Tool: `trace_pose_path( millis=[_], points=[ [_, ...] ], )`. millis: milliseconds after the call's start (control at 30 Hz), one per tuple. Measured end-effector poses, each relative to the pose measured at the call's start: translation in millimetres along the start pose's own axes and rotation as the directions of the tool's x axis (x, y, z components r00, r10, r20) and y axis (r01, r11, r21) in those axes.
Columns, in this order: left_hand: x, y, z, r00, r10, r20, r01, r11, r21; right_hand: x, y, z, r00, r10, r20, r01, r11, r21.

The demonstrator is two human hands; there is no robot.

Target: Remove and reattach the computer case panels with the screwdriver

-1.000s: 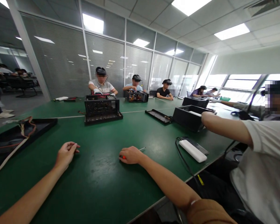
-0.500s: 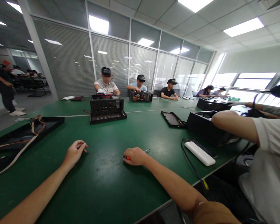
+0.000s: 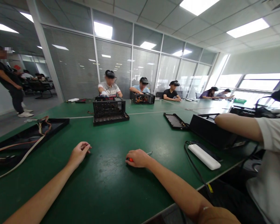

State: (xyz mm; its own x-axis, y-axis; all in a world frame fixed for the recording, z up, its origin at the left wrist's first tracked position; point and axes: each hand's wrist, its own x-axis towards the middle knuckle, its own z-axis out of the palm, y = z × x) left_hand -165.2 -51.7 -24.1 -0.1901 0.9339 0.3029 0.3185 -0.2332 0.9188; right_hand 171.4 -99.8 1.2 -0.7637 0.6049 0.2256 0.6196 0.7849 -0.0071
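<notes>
My right hand (image 3: 138,158) rests on the green table (image 3: 107,193), closed around a screwdriver (image 3: 131,159). Its red and black handle shows at the fingers, and the thin metal shaft sticks out past the far side of the hand. To the left, my left hand (image 3: 80,153) is at the tabletop with fingers curled and thumb against them. Whether anything small is pinched there is hidden. Beyond my left hand lies a black open panel (image 3: 60,122) with loose ribbon cables (image 3: 29,152).
A white power bank (image 3: 204,156) with a black cable lies right of my right hand. Further right, a person's bent arm (image 3: 238,121) reaches over a black case (image 3: 205,129). An open black case (image 3: 109,109) and a black cover (image 3: 176,120) stand across the table. Several people sit beyond.
The whole view has shifted slightly, so things sit a little further right and lower. Both my hands keep their pose, the right still holding the screwdriver. At far right, another person's outstretched arm has drawn away.
</notes>
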Motion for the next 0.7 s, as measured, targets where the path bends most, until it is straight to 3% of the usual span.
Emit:
trace_pose_path(
  millis=[500,600,700],
  points=[
    [-1,2,-1.2,1.000,-0.002,0.011,0.001,1.000,0.023,-3,-6,-8,0.999,-0.029,-0.032,0.030,0.999,0.018],
    [-7,9,4.1,0.999,-0.024,0.024,0.024,1.000,-0.004,-2,-6,-12,0.988,-0.075,-0.133,0.082,0.995,0.049],
    [-18,19,18.6,0.994,-0.076,0.075,0.082,0.993,-0.090,-1,-7,-19,0.938,-0.085,-0.337,0.126,0.987,0.101]
  ],
)
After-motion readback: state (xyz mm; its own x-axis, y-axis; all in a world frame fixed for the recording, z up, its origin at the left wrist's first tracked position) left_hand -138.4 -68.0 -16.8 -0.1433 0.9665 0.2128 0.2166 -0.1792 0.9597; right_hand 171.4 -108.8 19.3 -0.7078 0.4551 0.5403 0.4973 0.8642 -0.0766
